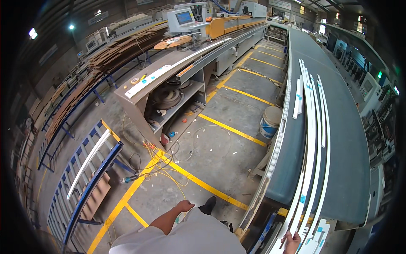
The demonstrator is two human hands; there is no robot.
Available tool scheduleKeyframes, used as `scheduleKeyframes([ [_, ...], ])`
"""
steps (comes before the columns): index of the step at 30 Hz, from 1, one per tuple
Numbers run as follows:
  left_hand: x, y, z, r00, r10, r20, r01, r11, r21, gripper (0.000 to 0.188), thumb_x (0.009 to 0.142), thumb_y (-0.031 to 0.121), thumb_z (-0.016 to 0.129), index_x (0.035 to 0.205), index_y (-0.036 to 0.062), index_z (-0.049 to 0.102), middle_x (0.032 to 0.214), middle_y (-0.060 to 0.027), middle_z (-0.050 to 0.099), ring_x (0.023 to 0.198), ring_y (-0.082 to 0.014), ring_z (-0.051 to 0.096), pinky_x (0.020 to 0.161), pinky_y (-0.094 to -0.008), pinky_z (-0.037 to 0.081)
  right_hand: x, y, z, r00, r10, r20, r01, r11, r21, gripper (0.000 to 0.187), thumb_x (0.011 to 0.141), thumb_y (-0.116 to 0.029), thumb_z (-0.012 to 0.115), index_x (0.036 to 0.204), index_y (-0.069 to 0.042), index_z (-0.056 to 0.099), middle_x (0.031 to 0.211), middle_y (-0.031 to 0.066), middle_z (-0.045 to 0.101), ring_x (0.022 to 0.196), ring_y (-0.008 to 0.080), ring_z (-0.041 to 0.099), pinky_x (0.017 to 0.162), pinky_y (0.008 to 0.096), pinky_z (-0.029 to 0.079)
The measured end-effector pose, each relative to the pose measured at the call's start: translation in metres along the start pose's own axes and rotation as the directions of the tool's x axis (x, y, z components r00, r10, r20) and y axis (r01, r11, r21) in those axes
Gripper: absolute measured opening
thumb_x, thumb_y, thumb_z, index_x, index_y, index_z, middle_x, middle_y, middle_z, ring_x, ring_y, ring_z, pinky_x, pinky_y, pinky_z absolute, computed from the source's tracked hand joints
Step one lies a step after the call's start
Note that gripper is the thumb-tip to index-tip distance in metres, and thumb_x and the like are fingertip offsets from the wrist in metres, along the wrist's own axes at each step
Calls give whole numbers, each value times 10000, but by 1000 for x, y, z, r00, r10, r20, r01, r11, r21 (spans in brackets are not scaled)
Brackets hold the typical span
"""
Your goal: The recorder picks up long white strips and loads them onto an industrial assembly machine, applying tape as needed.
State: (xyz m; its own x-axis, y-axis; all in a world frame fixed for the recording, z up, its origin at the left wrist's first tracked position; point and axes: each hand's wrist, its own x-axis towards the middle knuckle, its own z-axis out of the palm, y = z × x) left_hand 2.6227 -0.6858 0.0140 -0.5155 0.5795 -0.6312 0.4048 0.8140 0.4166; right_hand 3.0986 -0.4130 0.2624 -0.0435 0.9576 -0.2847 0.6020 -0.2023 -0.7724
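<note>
My right hand is at the lower right, fingers closed around the near end of a long white strip. Several such narrow white strips lie lengthwise side by side, some with small blue tape pieces on them. A shorter white strip lies to their left. My left hand hangs in front of my body beside the grey shirt, its fingers curled; whether anything is in them is hidden.
The strips rest on a wide dark green conveyor belt. A white bucket stands beside it. Yellow cable lies loose on the floor. At left are a blue-framed roller stand and a workbench; a yellow machine stands behind.
</note>
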Motion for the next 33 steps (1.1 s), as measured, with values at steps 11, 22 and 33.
scheduleKeyframes([
  [11, 16, 16, -17, 998, 67, 19, -67, 997, -38, 552, 834, 526, 561, 944, 11, 725, 980, -227, 687, 985, -373, 651, 885, -425, 508, -19, -24, -5, 999, 39, 14, -41, 927, 372, 181, 894, -163, 666, 882, 17, 646, 706, 52, 626, 591, 127, 582, 497, 276, 489],
  [22, 1, 119, -49, 929, 368, -29, -367, 911, -189, 441, 895, 428, 607, 979, 5, 699, 887, -152, 712, 841, -284, 682, 751, -377, 513, -54, -48, 84, 958, 46, 282, -213, 773, 598, 168, 900, -147, 694, 860, 4, 633, 679, 27, 626, 600, 129, 660, 524, 254, 493],
  [33, -103, 378, -85, 672, 636, 380, 50, 473, -879, 591, 1044, 488, 251, 1299, 8, 482, 1235, -177, 601, 1102, -280, 615, 968, -385, 486, -64, -103, 108, 849, -317, 423, -54, 745, 665, 200, 968, -176, 605, 1057, 0, 638, 715, -53, 583, 634, 16, 498, 569, 212, 408],
])
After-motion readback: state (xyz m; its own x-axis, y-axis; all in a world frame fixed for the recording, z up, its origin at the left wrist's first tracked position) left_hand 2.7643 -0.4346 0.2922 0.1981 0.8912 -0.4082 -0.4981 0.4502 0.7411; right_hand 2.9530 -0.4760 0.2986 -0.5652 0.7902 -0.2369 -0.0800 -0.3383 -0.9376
